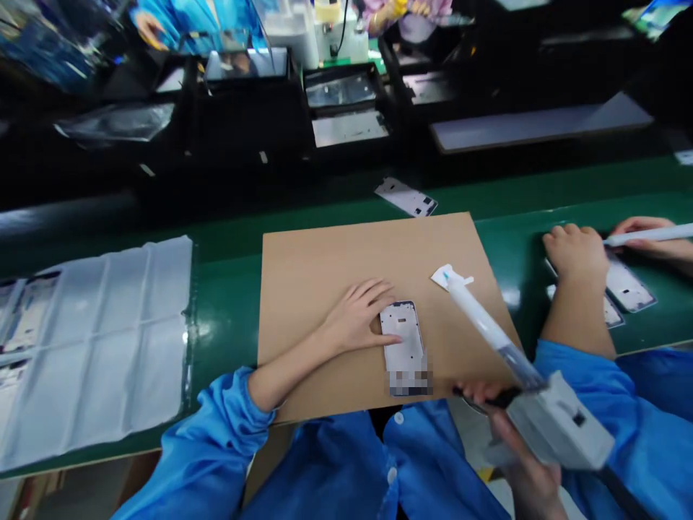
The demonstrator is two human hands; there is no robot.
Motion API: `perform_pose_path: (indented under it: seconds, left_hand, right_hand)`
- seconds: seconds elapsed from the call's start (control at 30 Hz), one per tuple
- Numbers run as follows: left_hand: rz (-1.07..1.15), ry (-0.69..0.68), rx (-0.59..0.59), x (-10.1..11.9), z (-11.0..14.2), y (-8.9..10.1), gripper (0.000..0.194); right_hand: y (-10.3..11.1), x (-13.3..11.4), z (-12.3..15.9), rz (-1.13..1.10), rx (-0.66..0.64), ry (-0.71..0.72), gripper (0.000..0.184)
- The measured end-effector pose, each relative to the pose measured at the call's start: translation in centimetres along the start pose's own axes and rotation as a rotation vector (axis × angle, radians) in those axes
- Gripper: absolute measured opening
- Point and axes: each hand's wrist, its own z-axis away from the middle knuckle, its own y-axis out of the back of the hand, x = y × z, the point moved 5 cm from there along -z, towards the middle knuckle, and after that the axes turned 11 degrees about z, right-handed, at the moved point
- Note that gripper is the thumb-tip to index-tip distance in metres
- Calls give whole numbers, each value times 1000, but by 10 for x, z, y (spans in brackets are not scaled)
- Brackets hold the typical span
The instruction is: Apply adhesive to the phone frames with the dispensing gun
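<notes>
A phone middle frame (405, 350) lies flat on a brown cardboard sheet (308, 274). My left hand (360, 318) rests at its left edge, fingers stretched and spread, the thumb lying on its face and a fingertip by its top corner. My right hand (522, 455) is closed around the grip of a grey glue dispensing gun (560, 426). From the gun, a long white tube (484, 321) slants up and left over the cardboard. Its greenish tip is over a small white piece (442, 276), right of the frame; whether they touch I cannot tell.
Another phone frame (406, 197) lies beyond the cardboard on the green bench (221, 289). At left is a translucent compartment tray (108, 339) with frames. A co-worker's hands (577, 253) work at right over more frames (628, 283). Dark bins (346, 105) line the back.
</notes>
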Motion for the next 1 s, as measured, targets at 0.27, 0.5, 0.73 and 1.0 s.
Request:
perform_pose_path:
  seconds: [0.27,0.5,0.73,1.0]
  left_hand:
    - [-4,27,-28,4,-2,0,82]
    - [-14,13,-15,6,-1,1,82]
    - [-40,-3,-12,5,-1,1,83]
    - [-36,11,-25,5,-1,0,82]
  right_hand:
    - [-16,11,-10,295,-121,-64,50]
    - [-22,17,-16,297,-125,-52,49]
    - [-25,18,-17,257,-111,-62,45]
    - [-21,15,-16,312,-112,-61,49]
